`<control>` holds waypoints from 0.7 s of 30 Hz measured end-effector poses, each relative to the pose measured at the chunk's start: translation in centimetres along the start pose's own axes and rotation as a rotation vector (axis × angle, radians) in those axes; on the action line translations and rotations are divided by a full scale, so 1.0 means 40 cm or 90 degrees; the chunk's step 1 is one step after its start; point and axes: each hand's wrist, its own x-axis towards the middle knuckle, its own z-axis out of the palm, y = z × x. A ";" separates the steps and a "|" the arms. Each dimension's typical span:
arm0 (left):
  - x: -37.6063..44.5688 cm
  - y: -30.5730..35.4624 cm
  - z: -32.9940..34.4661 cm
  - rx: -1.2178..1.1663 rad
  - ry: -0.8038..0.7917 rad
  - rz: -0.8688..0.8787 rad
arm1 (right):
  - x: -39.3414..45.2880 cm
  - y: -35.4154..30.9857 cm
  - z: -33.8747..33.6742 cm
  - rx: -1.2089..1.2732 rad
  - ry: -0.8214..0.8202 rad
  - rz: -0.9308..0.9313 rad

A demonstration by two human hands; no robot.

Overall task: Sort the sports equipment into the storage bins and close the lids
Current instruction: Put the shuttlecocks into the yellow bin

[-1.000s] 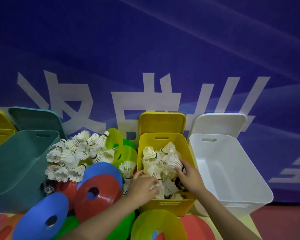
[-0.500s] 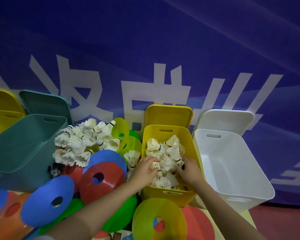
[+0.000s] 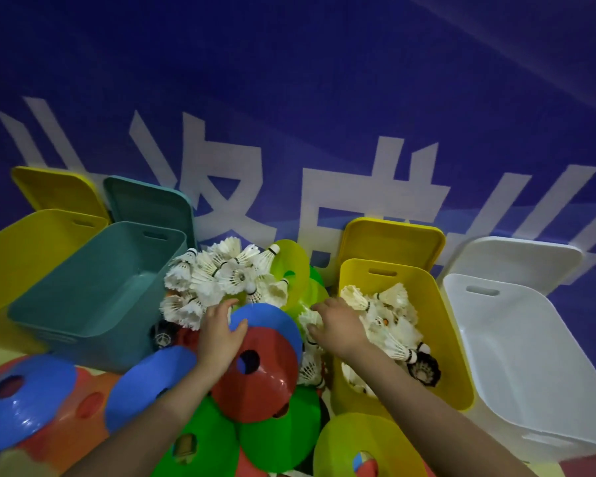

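- The left hand (image 3: 217, 333) lies with fingers spread and relaxed, holding nothing, at the near edge of the shuttlecock pile (image 3: 221, 280) and over a blue cone (image 3: 269, 316).
- The right hand (image 3: 338, 327) reaches left of the yellow bin (image 3: 451, 346), its fingers by a loose shuttlecock (image 3: 310, 318); whether it grips one cannot be told.
- Progress looks partial: that bin holds many shuttlecocks, yet the pile remains, disc cones lie unsorted, the teal bin (image 3: 93, 294) and white bin (image 3: 530, 373) look empty, and all lids stand open.
- Large white characters cross the blue banner (image 3: 289, 98); they are cropped and not readable with confidence.
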 end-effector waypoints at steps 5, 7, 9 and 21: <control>0.059 -0.115 -0.033 0.075 -0.087 -0.057 | 0.110 -0.005 0.057 -0.256 -0.157 0.011; 0.079 -0.144 -0.029 0.118 -0.120 -0.029 | 0.138 -0.003 0.078 -0.307 -0.234 0.027; 0.094 -0.163 -0.025 0.158 -0.144 -0.007 | 0.157 -0.011 0.092 -0.326 -0.291 0.029; 0.143 -0.225 -0.087 0.138 -0.162 0.143 | 0.167 -0.055 0.056 -0.147 -0.243 0.168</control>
